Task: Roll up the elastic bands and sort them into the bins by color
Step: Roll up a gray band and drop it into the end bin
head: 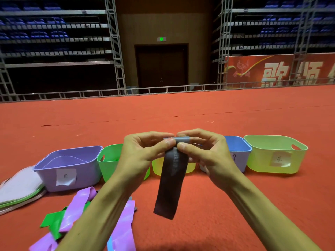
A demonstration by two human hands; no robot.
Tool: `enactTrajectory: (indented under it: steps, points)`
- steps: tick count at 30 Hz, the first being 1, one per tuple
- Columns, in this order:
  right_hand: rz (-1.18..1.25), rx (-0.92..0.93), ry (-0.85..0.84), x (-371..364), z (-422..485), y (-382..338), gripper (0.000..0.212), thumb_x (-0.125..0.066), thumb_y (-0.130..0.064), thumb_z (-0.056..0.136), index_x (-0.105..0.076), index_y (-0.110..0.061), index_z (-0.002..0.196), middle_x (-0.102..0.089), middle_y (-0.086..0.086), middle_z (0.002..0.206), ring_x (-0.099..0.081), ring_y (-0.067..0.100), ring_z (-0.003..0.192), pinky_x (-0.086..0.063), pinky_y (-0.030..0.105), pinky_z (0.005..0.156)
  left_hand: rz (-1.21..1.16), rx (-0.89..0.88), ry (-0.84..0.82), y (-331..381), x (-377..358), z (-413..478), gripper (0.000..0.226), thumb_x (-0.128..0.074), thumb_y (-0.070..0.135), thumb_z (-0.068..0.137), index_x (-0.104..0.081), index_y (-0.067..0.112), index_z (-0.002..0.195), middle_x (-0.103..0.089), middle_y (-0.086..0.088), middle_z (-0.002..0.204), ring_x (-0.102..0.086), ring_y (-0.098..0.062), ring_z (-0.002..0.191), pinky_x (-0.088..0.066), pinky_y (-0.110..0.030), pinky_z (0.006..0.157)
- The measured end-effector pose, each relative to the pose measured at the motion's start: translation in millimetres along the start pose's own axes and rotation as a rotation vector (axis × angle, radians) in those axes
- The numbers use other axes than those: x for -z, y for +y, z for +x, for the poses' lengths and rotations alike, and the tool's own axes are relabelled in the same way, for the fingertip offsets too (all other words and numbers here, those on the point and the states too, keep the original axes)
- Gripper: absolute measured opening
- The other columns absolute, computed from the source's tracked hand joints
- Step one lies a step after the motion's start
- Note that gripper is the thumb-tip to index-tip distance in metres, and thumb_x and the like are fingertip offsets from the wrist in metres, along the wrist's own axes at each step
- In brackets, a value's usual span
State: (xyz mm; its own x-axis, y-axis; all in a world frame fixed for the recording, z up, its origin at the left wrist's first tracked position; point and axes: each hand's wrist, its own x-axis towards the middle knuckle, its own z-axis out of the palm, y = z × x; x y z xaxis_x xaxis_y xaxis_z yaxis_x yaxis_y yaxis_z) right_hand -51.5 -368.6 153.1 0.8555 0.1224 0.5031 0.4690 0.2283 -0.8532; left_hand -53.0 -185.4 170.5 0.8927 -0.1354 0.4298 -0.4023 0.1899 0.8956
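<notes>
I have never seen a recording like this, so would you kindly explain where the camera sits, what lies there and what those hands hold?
No machine here: one camera worn on a person's head looks down at their hands. The left hand and right hand pinch the top of a dark grey band, which is curled over there; the rest hangs down. On the red carpet stands a row of coloured bins, from the purple bin to the yellow-green bin. Loose purple and green bands lie at lower left.

Both hands raised together, fingertips meeting; left hand [143, 153] pinching, right hand [208, 154] pinching; forearms converge.
</notes>
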Motion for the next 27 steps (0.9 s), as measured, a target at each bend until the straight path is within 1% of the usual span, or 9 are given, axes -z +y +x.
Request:
enactTrajectory:
  steps: [3, 5, 9, 11, 15, 17, 19, 23, 27]
  points:
    - [-0.032, -0.049, 0.012, -0.7, 2.1, -5.4, 0.023, -0.088, -0.032, 0.079, -0.078, -0.014, 0.089, -0.077, 0.017, 0.097, -0.071, 0.025, 0.086, -0.057, 0.032, 0.062, 0.034, -0.055, 0.021, -2.0, 0.6, -1.3, 0.033, -0.08, 0.014, 0.069, -0.078, 0.0, 0.099, -0.078, -0.019, 0.096, -0.074, -0.024, 0.088, -0.06, -0.029, 0.08]
    - [-0.083, -0.029, 0.039, -3.2, 2.7, -6.7, 0.021, -0.082, -0.033, 0.08, -0.078, -0.013, 0.084, -0.077, 0.016, 0.09, -0.069, 0.02, 0.08, -0.053, 0.028, 0.059, 0.042, -0.073, 0.037, -2.3, -0.3, -2.4, 0.032, -0.081, 0.012, 0.067, -0.078, 0.001, 0.097, -0.078, -0.018, 0.094, -0.073, -0.022, 0.087, -0.06, -0.029, 0.082]
    - [-0.095, 0.052, 0.061, -4.2, 1.8, -5.4, 0.025, -0.078, -0.027, 0.078, -0.077, -0.005, 0.089, -0.076, 0.011, 0.085, -0.068, 0.017, 0.08, -0.052, 0.034, 0.072, 0.001, -0.055, 0.009, -2.7, 0.8, -2.9, 0.034, -0.093, 0.008, 0.063, -0.081, 0.008, 0.094, -0.078, -0.018, 0.096, -0.074, -0.021, 0.089, -0.059, -0.027, 0.082]
    - [-0.07, 0.056, 0.06, -2.9, 0.3, -4.7, 0.025, -0.078, -0.024, 0.079, -0.077, -0.003, 0.091, -0.075, 0.011, 0.086, -0.067, 0.019, 0.081, -0.05, 0.037, 0.074, -0.03, -0.012, -0.008, -0.4, 0.6, -4.2, 0.039, -0.093, 0.008, 0.06, -0.081, 0.009, 0.097, -0.079, -0.017, 0.098, -0.074, -0.022, 0.092, -0.059, -0.027, 0.081]
    - [-0.035, 0.06, 0.061, -1.9, -2.3, -4.3, 0.025, -0.077, -0.019, 0.08, -0.075, -0.001, 0.096, -0.075, 0.024, 0.093, -0.068, 0.024, 0.084, -0.052, 0.04, 0.074, -0.083, 0.079, -0.064, 4.0, -2.5, -8.9, 0.04, -0.078, 0.019, 0.068, -0.076, 0.001, 0.104, -0.078, -0.016, 0.103, -0.074, -0.021, 0.096, -0.059, -0.027, 0.076]
    - [-0.017, 0.068, 0.048, -1.9, -3.2, -3.9, 0.025, -0.077, -0.015, 0.08, -0.074, 0.002, 0.099, -0.076, 0.024, 0.095, -0.071, 0.027, 0.086, -0.057, 0.037, 0.074, -0.083, 0.087, -0.07, 4.8, -1.5, -9.2, 0.037, -0.074, 0.019, 0.074, -0.076, -0.003, 0.104, -0.077, -0.019, 0.104, -0.074, -0.022, 0.095, -0.059, -0.027, 0.074]
    - [-0.022, 0.083, 0.027, -1.9, -4.2, -3.2, 0.026, -0.077, -0.011, 0.079, -0.073, 0.002, 0.102, -0.077, 0.023, 0.096, -0.074, 0.028, 0.086, -0.06, 0.037, 0.075, -0.039, 0.075, -0.057, 4.9, 0.6, -8.2, 0.033, -0.073, 0.016, 0.076, -0.076, -0.002, 0.104, -0.078, -0.018, 0.103, -0.074, -0.02, 0.094, -0.059, -0.026, 0.074]
    - [-0.045, 0.095, 0.011, -1.4, -6.2, -5.0, 0.027, -0.077, -0.007, 0.079, -0.073, -0.001, 0.105, -0.078, 0.019, 0.096, -0.074, 0.022, 0.086, -0.058, 0.029, 0.074, 0.074, -0.026, -0.012, 4.1, 2.3, -6.4, 0.037, -0.079, 0.012, 0.07, -0.077, 0.0, 0.104, -0.079, -0.016, 0.099, -0.074, -0.02, 0.091, -0.061, -0.03, 0.084]
    - [-0.08, 0.044, 0.01, -0.6, -5.2, -5.4, 0.029, -0.083, -0.008, 0.08, -0.073, -0.004, 0.108, -0.079, 0.015, 0.1, -0.074, 0.022, 0.09, -0.058, 0.033, 0.075, 0.17, -0.12, 0.036, 5.8, 2.2, -7.8, 0.028, -0.082, 0.005, 0.072, -0.079, 0.004, 0.1, -0.08, -0.011, 0.094, -0.073, -0.019, 0.088, -0.061, -0.03, 0.084]
